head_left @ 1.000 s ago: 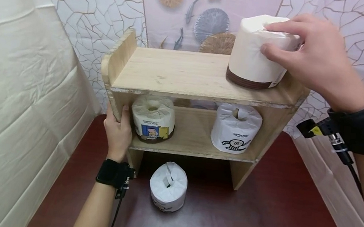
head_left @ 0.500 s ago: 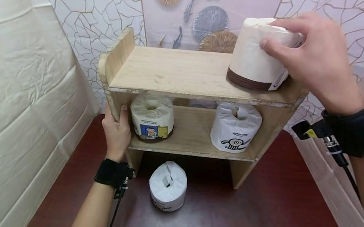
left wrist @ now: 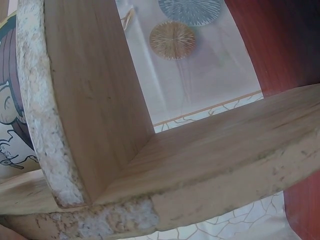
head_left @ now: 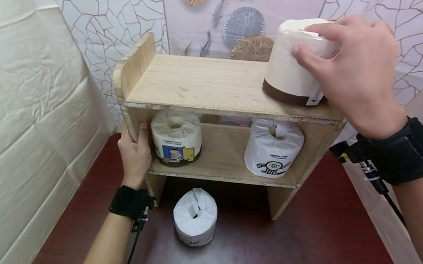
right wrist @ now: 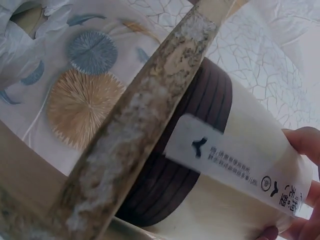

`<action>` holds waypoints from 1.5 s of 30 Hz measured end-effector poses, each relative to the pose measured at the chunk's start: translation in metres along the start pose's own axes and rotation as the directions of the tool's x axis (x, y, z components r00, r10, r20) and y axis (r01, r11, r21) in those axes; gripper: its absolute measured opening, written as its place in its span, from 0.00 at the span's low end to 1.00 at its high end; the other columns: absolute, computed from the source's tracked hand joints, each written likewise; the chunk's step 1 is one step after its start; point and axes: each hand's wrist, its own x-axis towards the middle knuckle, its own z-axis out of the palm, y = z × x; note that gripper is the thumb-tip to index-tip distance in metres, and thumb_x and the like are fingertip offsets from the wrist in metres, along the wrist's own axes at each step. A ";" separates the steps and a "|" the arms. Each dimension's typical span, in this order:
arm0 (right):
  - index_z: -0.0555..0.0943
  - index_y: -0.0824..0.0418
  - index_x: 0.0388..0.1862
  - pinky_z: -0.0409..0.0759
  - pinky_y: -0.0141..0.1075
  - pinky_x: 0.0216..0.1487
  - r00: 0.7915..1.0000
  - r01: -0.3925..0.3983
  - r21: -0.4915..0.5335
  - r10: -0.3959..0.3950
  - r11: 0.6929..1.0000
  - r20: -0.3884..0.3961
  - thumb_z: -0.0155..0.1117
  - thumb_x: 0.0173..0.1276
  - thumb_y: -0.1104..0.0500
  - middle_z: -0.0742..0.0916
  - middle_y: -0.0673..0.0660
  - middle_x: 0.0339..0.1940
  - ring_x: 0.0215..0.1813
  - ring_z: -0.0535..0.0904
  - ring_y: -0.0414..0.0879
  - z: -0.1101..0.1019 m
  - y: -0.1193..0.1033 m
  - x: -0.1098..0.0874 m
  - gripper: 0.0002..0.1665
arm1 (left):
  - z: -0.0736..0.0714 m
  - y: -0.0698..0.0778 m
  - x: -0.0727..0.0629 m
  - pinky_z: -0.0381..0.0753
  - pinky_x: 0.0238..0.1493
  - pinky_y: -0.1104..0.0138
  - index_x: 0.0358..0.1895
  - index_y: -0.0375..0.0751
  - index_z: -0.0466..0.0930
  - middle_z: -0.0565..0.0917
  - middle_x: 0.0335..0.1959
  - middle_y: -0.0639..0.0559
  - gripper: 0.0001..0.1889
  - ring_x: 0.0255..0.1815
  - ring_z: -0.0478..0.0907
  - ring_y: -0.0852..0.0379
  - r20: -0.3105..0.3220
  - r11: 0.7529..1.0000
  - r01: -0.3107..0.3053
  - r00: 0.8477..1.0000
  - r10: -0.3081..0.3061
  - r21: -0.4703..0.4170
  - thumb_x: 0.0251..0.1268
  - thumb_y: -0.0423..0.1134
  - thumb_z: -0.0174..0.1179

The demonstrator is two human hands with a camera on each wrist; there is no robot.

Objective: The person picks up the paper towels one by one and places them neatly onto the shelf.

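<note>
On the right of the wooden shelf's (head_left: 202,81) top board stands a cream wrapped toilet paper roll (head_left: 294,67) with a brown striped base. My right hand (head_left: 357,71) grips its upper part, thumb on the near side and fingers over the top; the right wrist view shows the roll's white label strip (right wrist: 220,160). My left hand (head_left: 135,153) holds the shelf's left side panel, its fingers mostly hidden behind it. Beside that hand, on the middle board, sits a toilet paper roll with a cartoon door (head_left: 176,138). A white toilet paper roll (head_left: 274,149) is at that board's right.
Another white toilet paper roll (head_left: 195,217) stands on the dark red table (head_left: 251,253) before the shelf's lower opening. Pale cloth (head_left: 29,117) hangs at the left, and a patterned backdrop (head_left: 219,12) is behind. Cables run from both wrist straps.
The brown-based roll has turned slightly in my right hand, bringing its white label further round to the front. My right hand and wrist have shifted left. The left hand keeps its hold.
</note>
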 end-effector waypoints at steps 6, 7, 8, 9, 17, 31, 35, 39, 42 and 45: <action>0.86 0.61 0.64 0.66 0.63 0.56 0.996 0.049 -0.058 -0.053 0.997 -0.071 0.65 0.77 0.41 0.87 0.71 0.56 0.53 0.74 0.72 0.007 -0.009 -0.003 0.30 | -0.001 -0.012 0.001 0.79 0.59 0.65 0.74 0.33 0.71 0.85 0.60 0.35 0.22 0.60 0.83 0.46 -0.006 1.000 0.006 1.000 -0.006 0.015 0.82 0.33 0.54; 0.87 0.62 0.63 0.67 0.63 0.54 0.994 0.063 -0.069 -0.068 0.996 -0.084 0.65 0.77 0.40 0.87 0.71 0.55 0.52 0.74 0.72 0.009 -0.011 -0.003 0.30 | -0.001 -0.014 0.001 0.79 0.59 0.65 0.74 0.33 0.71 0.85 0.60 0.35 0.22 0.60 0.83 0.46 -0.006 1.000 0.008 1.000 -0.008 0.015 0.82 0.33 0.54; 0.87 0.62 0.63 0.67 0.63 0.53 0.992 0.075 -0.078 -0.083 0.994 -0.095 0.65 0.77 0.40 0.87 0.71 0.54 0.51 0.74 0.72 0.010 -0.012 -0.004 0.31 | -0.001 -0.017 0.002 0.79 0.59 0.65 0.74 0.33 0.71 0.85 0.60 0.35 0.22 0.60 0.83 0.46 -0.006 1.000 0.008 1.000 -0.008 0.013 0.82 0.33 0.54; 0.87 0.63 0.62 0.67 0.62 0.52 0.990 0.086 -0.085 -0.095 0.993 -0.102 0.64 0.77 0.40 0.87 0.71 0.53 0.51 0.74 0.72 0.011 -0.013 -0.005 0.31 | -0.001 -0.018 0.002 0.79 0.59 0.65 0.74 0.33 0.71 0.85 0.60 0.35 0.22 0.61 0.83 0.46 -0.005 1.000 0.009 1.000 -0.009 0.012 0.82 0.33 0.54; 0.86 0.67 0.62 0.66 0.59 0.48 0.990 0.088 -0.126 -0.101 0.988 -0.098 0.63 0.78 0.39 0.86 0.72 0.51 0.51 0.72 0.70 0.015 -0.021 -0.006 0.33 | -0.001 -0.008 0.002 0.81 0.61 0.57 0.74 0.34 0.71 0.85 0.60 0.36 0.22 0.62 0.84 0.45 0.017 1.000 0.002 1.000 -0.002 0.012 0.83 0.34 0.53; 0.85 0.70 0.59 0.67 0.58 0.39 0.978 0.132 -0.146 -0.153 0.980 -0.141 0.63 0.77 0.39 0.84 0.71 0.47 0.49 0.71 0.70 0.020 -0.017 -0.008 0.35 | -0.003 0.004 0.001 0.78 0.60 0.65 0.74 0.33 0.72 0.85 0.60 0.34 0.22 0.61 0.83 0.46 -0.010 1.000 -0.011 1.000 0.011 0.006 0.81 0.32 0.54; 0.85 0.69 0.59 0.66 0.57 0.38 0.979 0.142 -0.143 -0.161 0.979 -0.129 0.63 0.77 0.38 0.84 0.70 0.45 0.48 0.71 0.69 0.021 -0.019 -0.005 0.35 | -0.005 -0.002 0.003 0.78 0.61 0.64 0.74 0.34 0.71 0.85 0.60 0.35 0.22 0.62 0.82 0.45 -0.022 1.000 -0.009 1.000 0.009 0.010 0.82 0.33 0.54; 0.86 0.70 0.58 0.65 0.57 0.37 0.979 0.149 -0.139 -0.166 0.979 -0.115 0.65 0.76 0.38 0.84 0.70 0.44 0.46 0.71 0.69 0.020 -0.018 -0.005 0.35 | -0.007 -0.018 0.003 0.79 0.60 0.63 0.75 0.35 0.70 0.84 0.61 0.36 0.23 0.62 0.83 0.46 -0.010 1.000 -0.005 1.000 0.005 0.015 0.82 0.33 0.54; 0.86 0.70 0.58 0.65 0.57 0.36 0.978 0.159 -0.143 -0.175 0.977 -0.109 0.66 0.75 0.38 0.84 0.70 0.42 0.45 0.72 0.69 0.019 -0.015 -0.005 0.36 | -0.006 -0.027 0.003 0.79 0.59 0.64 0.75 0.39 0.70 0.85 0.61 0.39 0.23 0.61 0.83 0.48 0.006 1.000 -0.005 1.000 0.005 0.019 0.83 0.36 0.54; 0.86 0.71 0.58 0.65 0.58 0.35 0.979 0.162 -0.165 -0.179 0.973 -0.093 0.67 0.75 0.38 0.83 0.71 0.43 0.47 0.72 0.70 0.016 -0.013 -0.006 0.37 | -0.005 -0.029 0.003 0.80 0.58 0.65 0.75 0.41 0.71 0.86 0.60 0.41 0.23 0.60 0.84 0.49 0.021 1.000 -0.016 1.000 0.015 0.007 0.83 0.38 0.55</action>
